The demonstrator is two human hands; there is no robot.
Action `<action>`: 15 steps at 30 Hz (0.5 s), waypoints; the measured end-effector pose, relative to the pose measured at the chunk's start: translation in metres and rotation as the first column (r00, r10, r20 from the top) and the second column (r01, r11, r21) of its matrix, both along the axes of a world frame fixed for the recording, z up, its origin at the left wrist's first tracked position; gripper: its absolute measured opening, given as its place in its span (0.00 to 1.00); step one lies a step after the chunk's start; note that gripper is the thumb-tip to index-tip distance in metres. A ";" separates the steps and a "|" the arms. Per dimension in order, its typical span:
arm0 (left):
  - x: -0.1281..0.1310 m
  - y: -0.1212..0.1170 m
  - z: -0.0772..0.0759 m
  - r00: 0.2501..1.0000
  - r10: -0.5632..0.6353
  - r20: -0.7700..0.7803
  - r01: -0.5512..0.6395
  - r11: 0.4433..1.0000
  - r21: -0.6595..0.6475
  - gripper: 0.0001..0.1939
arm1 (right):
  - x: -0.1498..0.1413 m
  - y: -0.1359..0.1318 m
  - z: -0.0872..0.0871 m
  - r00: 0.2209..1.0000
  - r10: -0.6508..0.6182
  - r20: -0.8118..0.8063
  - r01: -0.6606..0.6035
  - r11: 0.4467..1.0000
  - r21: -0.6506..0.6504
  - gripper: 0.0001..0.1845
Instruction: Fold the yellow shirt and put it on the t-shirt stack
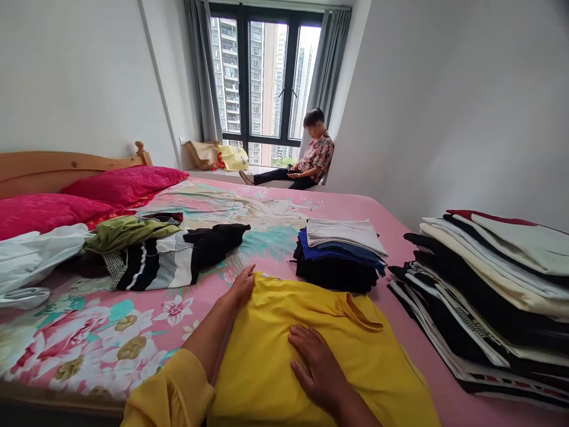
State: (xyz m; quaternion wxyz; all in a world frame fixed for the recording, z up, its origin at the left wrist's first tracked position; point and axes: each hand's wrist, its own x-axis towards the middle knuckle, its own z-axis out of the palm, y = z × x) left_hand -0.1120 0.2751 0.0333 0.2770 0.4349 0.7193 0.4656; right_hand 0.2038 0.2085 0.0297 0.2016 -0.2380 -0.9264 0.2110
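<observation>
A yellow T-shirt (275,350) lies spread on the bed in front of me, its round collar toward the far right. My left hand (242,287) is at the shirt's far left corner, with its fingers closed on the edge; the thumb is hidden. Flat on the middle of the shirt rests my right hand (313,363), fingers stretched out and holding nothing. Just beyond the shirt is a stack of folded clothes (338,252), white on top with blue and black below.
Tall piles of folded clothes (489,296) stand at the right. Loose clothes (155,255) lie at the left, near red pillows (124,184) on the floral bedsheet (146,332). A person (317,154) sits on the windowsill beside a yellow bag (233,158) and a brown paper bag (202,153).
</observation>
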 end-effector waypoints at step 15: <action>-0.015 0.009 0.034 0.914 -0.203 0.350 0.206 0.978 0.029 0.12 | -0.003 0.011 -0.017 0.999 -0.032 0.040 0.030 0.998 0.048 0.28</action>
